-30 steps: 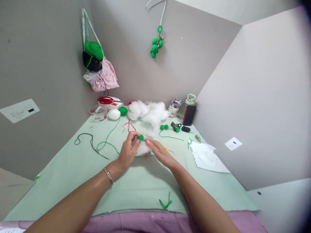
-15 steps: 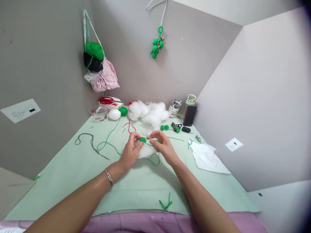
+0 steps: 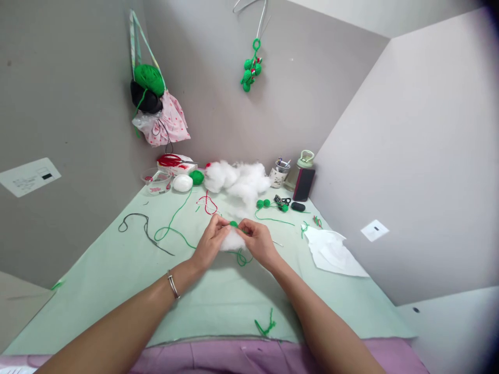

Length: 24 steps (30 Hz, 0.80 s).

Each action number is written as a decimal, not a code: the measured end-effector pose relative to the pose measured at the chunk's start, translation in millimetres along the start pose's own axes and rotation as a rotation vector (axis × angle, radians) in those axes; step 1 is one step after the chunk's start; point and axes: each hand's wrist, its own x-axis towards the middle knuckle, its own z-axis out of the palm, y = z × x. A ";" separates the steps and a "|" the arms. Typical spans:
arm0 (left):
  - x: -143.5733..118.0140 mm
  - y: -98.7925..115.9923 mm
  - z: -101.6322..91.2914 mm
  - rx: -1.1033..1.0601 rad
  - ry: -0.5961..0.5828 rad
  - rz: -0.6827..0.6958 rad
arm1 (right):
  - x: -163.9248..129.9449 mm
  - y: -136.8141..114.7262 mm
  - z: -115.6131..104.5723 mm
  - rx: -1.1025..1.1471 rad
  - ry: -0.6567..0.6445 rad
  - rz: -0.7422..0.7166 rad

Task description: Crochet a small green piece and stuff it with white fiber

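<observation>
My left hand [image 3: 211,240] is closed in a pinch on a small green crocheted piece [image 3: 233,224] at the middle of the table. Against its other side is my right hand [image 3: 258,240], closed, with fingertips at the piece. A thin metal shaft, seemingly a crochet hook [image 3: 278,243], juts out to the right of that hand; the fingers hide the rest. Beneath both hands lies a tuft of white stuffing [image 3: 233,241]. Loose green yarn [image 3: 241,257] loops just below it and runs left towards a green yarn ball [image 3: 197,177].
White stuffing [image 3: 237,179] is heaped behind the hands. Red-handled scissors [image 3: 169,160], a clear bowl [image 3: 156,183] and a white yarn ball [image 3: 182,183] stand back left. Back right are small green balls [image 3: 263,203], a pen cup [image 3: 279,174], a bottle [image 3: 299,171], a phone [image 3: 304,185] and white sheets [image 3: 331,252].
My right hand has moved in to the green piece, its spread fingers now closed together. The metal shaft has come into sight at its right side. My left hand keeps its pinch.
</observation>
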 end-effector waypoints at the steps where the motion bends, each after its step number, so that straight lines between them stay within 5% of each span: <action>1: 0.3 1.0 0.1 -0.008 -0.010 0.000 | 0.4 0.3 -0.4 -0.003 0.013 -0.001; 15: 8.6 -12.6 -9.7 -0.040 0.009 -0.156 | -9.8 -26.3 -15.1 0.136 -0.325 -0.054; 24: 2.0 -1.4 -1.9 -0.183 -0.060 -0.225 | 1.9 -3.4 -2.0 0.103 -0.163 -0.053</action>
